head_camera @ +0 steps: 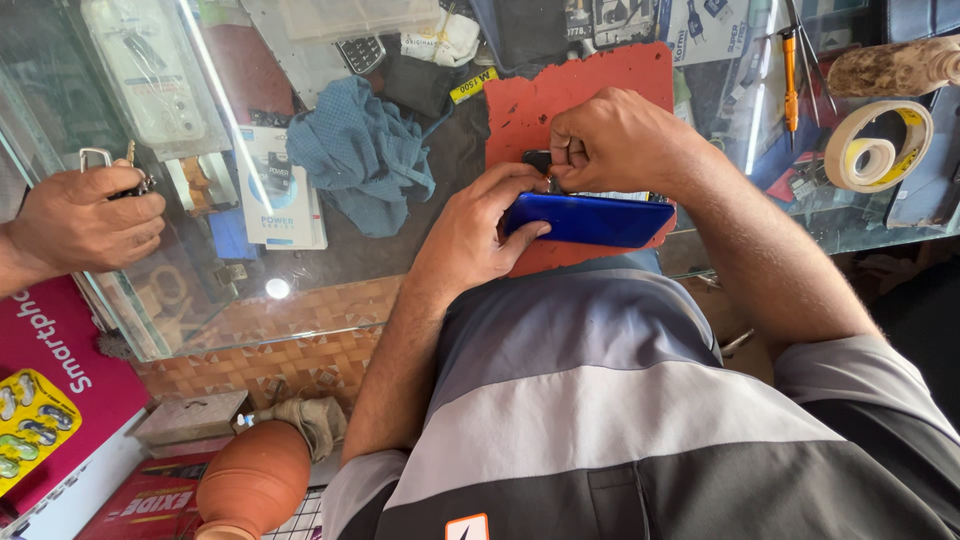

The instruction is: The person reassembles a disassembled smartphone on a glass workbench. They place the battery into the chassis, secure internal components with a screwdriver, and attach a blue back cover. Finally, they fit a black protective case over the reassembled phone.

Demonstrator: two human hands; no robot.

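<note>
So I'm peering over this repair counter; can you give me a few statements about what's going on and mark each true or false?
1. The left hand grips a blue phone. True.
2. The right hand rests flat on the blue cloth. False: it pinches something small at the phone's upper edge.
3. The phone lies over a red mat. True.
4. The tape roll sits on the mat. False: it lies apart, at the far right of the glass counter.

Glass counter (330, 270) with red mat (580, 85), blue cloth (360, 150), tape roll (880, 145), orange screwdriver (790, 75).
</note>
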